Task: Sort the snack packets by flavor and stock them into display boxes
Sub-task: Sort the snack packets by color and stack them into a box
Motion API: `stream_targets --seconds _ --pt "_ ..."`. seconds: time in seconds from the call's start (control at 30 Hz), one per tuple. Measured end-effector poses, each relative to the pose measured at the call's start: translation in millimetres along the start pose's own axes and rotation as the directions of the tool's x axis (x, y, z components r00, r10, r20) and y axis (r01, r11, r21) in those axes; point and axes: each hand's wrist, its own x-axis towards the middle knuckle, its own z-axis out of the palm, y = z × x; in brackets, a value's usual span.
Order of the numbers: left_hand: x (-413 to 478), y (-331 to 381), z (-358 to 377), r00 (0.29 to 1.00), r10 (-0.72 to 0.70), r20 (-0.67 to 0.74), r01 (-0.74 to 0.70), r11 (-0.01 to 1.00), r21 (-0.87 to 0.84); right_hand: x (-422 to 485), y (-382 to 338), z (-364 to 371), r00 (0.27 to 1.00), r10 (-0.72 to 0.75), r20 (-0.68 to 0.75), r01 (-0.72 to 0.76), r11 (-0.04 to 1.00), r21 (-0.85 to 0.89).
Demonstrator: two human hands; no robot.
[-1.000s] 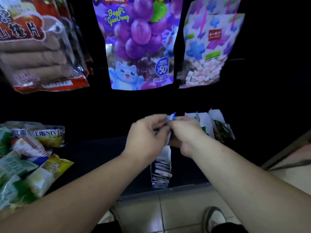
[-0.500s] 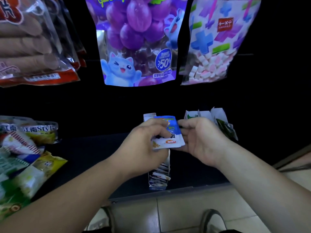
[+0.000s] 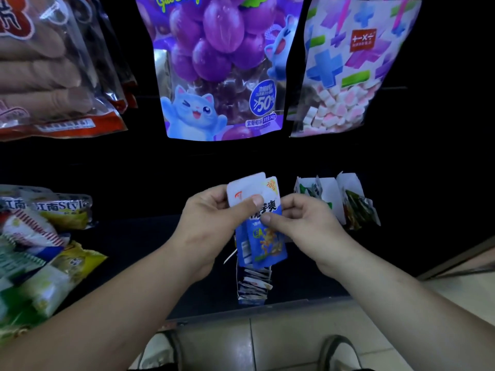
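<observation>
Both my hands hold a small stack of blue and white snack packets [image 3: 263,236] upright in front of me. My left hand [image 3: 211,223] pinches the stack's upper left with the thumb on its front. My right hand [image 3: 302,223] pinches the right edge, its thumb on the printed face. Directly below stands a narrow display box [image 3: 253,286] on the dark shelf, holding several similar packets. A second display box [image 3: 329,194] with green packets [image 3: 357,210] stands to the right, behind my right hand.
A heap of mixed snack bags [image 3: 40,250] lies on the shelf at the left. Above hang a purple grape jelly bag [image 3: 222,68], a marshmallow bag [image 3: 351,65] and red sausage-type packs [image 3: 51,68]. The tiled floor [image 3: 281,333] and my shoes are below the shelf edge.
The packets were bunched between my hands, then lay sideways; now they stand upright with the blue end down over the box. The view has tilted slightly downward.
</observation>
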Motion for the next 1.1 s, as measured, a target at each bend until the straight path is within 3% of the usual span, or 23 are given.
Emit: stream_targets --seconds 0.07,0.17,0.23,0.37,0.53,0.7,0.87,0.97,1.1 --pt "0 0 -1 1.0 -0.009 -0.009 0.009 1.0 -0.007 0 0 0 0.997 0.03 -0.066 -0.026 0.998 0.058" --pt "1 -4 -7 0.981 0.095 -0.171 -0.069 0.986 0.151 2 -1 -3 0.982 0.018 -0.188 -0.004 0.997 0.074" --pt "-1 -7 -4 0.967 0.157 -0.203 -0.114 0.971 0.209 1 -3 -2 0.981 -0.003 -0.195 0.015 0.998 0.062" --pt "-10 -17 12 0.977 0.194 -0.087 -0.175 0.965 0.194 -6 -6 11 0.999 0.007 -0.041 0.0 0.986 0.166" --pt "-7 -26 11 0.976 0.216 0.034 -0.214 0.909 0.358 -9 -9 5 1.0 0.011 0.013 -0.015 0.958 0.287" --pt "-5 -26 0 0.942 0.333 0.044 -0.304 0.788 0.536 -8 -4 0 1.0 0.014 0.006 -0.015 0.977 0.213" --pt "-7 -19 -1 0.994 0.102 0.03 -0.106 0.944 0.314 -9 -3 -1 0.996 0.05 0.076 -0.062 0.982 0.176" --pt "-7 -21 -2 0.997 0.073 -0.013 -0.066 0.952 0.299 -9 -1 -1 0.994 0.052 0.094 -0.063 0.992 0.114" --pt "-3 -25 -2 1.0 0.001 0.01 -0.004 0.947 0.321 -4 4 -6 0.995 -0.08 0.055 0.082 0.996 -0.025"
